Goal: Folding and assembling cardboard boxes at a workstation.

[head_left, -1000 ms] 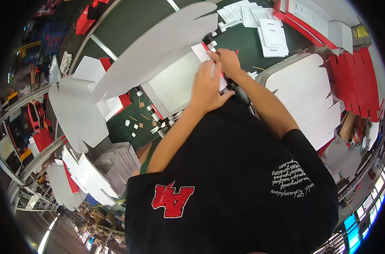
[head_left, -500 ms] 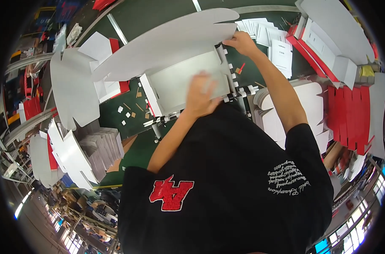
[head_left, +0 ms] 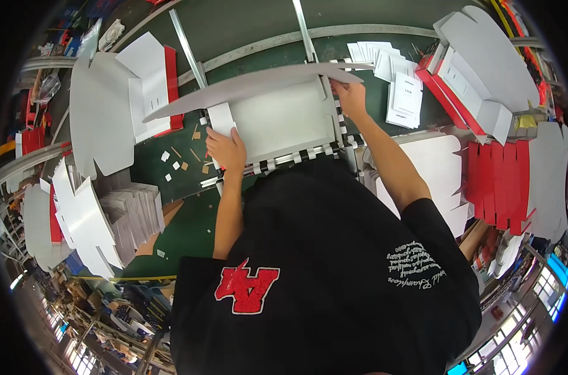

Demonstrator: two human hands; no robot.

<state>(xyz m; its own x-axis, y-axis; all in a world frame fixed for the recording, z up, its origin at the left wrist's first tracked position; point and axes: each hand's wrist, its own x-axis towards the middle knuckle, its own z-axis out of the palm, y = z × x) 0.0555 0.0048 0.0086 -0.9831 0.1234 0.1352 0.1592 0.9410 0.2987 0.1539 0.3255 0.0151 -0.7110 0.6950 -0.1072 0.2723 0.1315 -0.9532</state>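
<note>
Plainly, left hand point(head_left: 227, 149) and right hand point(head_left: 352, 100) touch a pale-floored box point(head_left: 284, 115).

The view looks steeply down from the person's head, through the left of two side-by-side fisheye cameras, upright and unmirrored. It faces over the black shirt point(head_left: 340, 250), close by and filling the lower middle, toward the left hand point(head_left: 228, 151), right hand point(head_left: 351, 99) and green desk point(head_left: 193, 240) beyond. Straight lines bow outward, where the surrounding room point(head_left: 124, 312) probably shows, squeezed too small to be sure.
</note>
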